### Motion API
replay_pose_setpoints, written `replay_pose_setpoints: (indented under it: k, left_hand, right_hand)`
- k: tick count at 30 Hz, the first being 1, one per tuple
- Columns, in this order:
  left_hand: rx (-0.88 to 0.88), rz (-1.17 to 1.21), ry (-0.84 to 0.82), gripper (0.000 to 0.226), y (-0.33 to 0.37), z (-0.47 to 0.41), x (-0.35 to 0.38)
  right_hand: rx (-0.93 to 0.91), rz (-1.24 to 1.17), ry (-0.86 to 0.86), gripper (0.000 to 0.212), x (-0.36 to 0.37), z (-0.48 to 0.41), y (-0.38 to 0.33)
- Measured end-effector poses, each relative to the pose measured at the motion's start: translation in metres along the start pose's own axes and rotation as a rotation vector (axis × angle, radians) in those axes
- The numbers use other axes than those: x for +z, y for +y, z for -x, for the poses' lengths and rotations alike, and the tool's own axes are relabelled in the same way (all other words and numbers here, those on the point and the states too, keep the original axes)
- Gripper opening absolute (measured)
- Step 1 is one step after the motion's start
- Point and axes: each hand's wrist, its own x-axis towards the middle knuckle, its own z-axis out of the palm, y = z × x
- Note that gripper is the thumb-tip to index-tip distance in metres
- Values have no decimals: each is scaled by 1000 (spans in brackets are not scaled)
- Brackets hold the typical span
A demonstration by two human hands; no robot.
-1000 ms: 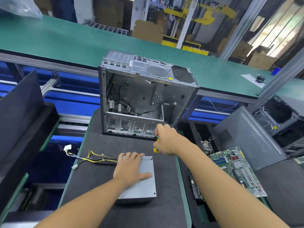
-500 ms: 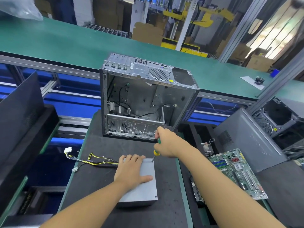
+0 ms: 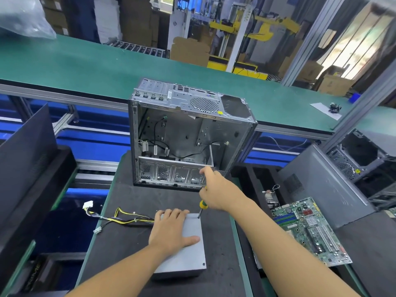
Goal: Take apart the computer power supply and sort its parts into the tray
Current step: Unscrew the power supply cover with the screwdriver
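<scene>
Matt grey metal power supply (image 3: 192, 239) (smooth lid)

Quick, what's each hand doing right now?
Left hand: open, pressing flat on the power supply.
Right hand: closed around the screwdriver, tip at the power supply's far corner.

An open-sided metal computer case (image 3: 188, 133) stands mid-view on a black mat (image 3: 132, 243), with a green conveyor belt (image 3: 85, 67) at twelve o'clock, a motherboard (image 3: 310, 228) at four, a grey side panel (image 3: 325, 185) at three and a clear plastic bag (image 3: 23, 18) at ten.
</scene>
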Motion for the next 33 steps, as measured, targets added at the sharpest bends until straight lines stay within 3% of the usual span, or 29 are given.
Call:
replay_pose_setpoints:
  k: [7,13,19,24,29,33]
  left_hand:
    - [1,9,-3,98,0,-1,0]
    - [0,1,-10,98,-1,-2,3]
    - [7,9,-8,97,-1,-2,3]
    - [6,1,-5,98,-1,-2,3]
    - [9,2,-8,97,-1,-3,3]
    - [1,4,-10,96,0,-2,2]
  right_hand:
    - [43,70,55,37,4,4,0]
    - [-22,-6,25,21,4,3,0]
    - [28,57,-15,30,2,5,1]
    - [52,25,73,37,8,5,0]
    - [14,6,77,12,10,4,1]
    - [40,-28,35,22,6,6,1]
